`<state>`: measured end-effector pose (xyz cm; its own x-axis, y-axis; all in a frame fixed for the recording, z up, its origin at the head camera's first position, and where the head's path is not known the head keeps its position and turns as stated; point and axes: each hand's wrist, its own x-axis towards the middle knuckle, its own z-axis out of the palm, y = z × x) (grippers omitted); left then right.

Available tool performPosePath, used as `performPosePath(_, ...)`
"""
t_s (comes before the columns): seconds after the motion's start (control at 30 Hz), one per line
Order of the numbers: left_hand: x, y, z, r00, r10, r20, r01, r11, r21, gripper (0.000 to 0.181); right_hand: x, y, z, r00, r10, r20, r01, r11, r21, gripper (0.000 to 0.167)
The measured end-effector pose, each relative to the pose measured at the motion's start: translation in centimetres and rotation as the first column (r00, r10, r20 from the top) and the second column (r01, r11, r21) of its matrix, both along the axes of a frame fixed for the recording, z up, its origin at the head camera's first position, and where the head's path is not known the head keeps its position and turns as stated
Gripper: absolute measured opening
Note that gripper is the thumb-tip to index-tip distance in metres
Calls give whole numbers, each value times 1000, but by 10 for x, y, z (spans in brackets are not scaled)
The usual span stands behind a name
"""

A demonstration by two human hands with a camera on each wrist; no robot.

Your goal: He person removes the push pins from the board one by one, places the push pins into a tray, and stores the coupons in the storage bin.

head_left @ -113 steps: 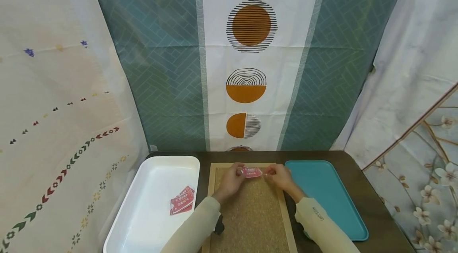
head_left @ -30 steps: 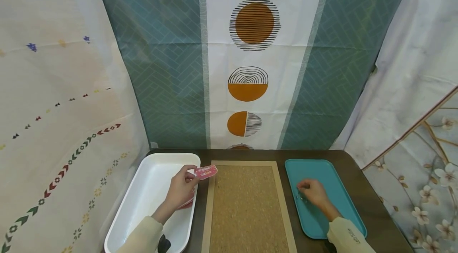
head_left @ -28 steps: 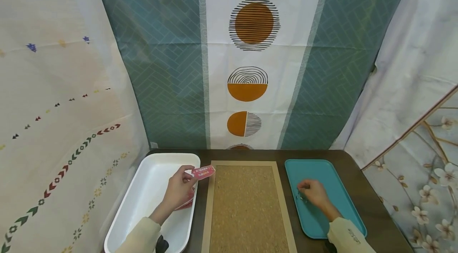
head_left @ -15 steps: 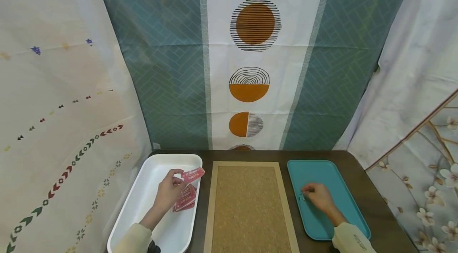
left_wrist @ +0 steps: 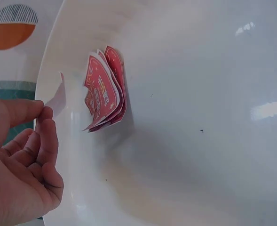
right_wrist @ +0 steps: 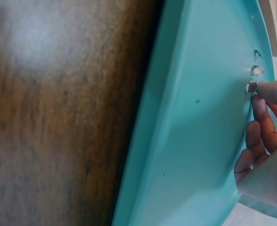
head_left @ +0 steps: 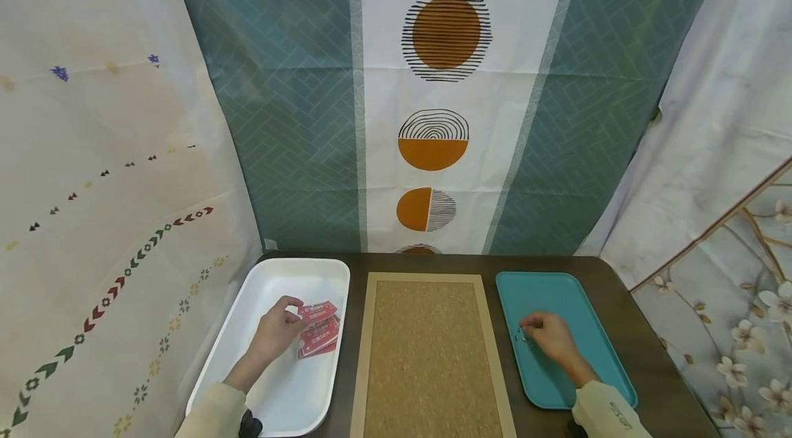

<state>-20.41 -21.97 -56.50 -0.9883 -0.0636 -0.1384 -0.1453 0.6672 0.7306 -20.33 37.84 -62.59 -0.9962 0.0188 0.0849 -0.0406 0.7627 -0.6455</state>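
Observation:
My left hand (head_left: 275, 329) is over the white tray (head_left: 210, 362), pinching a red paper coupon (head_left: 317, 311) by its left end between thumb and forefinger. Just below it, several more red coupons (left_wrist: 103, 94) lie in a loose, curled pile against the tray's side. My right hand (head_left: 553, 338) is low over the teal tray (right_wrist: 199, 141). Its thumb and forefinger meet on a small shiny pushpin (right_wrist: 251, 87). Beside those fingertips, two similar small pins (right_wrist: 256, 70) lie on the tray. In the head view the pins are too small to make out well.
Between the trays lies a cork board (head_left: 430, 348) with a light wooden frame, bare in view. All three rest on a dark wooden table (head_left: 383, 263). Patterned cloths (head_left: 291, 115) hang behind and on both sides.
Both hands held a coupon at the cork board's top; they have since parted. My left hand has carried the coupon left and down towards the pile. The right hand moved to the teal tray and stays there.

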Motion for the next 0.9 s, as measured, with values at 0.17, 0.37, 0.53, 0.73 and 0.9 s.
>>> performPosePath(0.17,2,-2,-2,998,-27,61,30,998,-46,47,4,-1,-1,1000,-11,7,11,1000,8,7)
performPosePath(0.37,3,-4,-7,987,-77,139,95,987,-131,45,7,-1,-2,1000,-11,-6,11,1000,21,7)
performPosePath(0.53,2,1,-5,981,-105,163,141,963,-229,44,7,2,3,1000,-15,0,15,999,35,6)
performPosePath(0.73,-9,6,9,988,-151,46,157,928,-337,43,2,3,20,989,37,-142,-14,987,157,11)
performPosePath(0.9,-23,6,16,964,-210,-165,119,891,-438,56,-7,-3,41,951,108,-291,4,934,357,23)
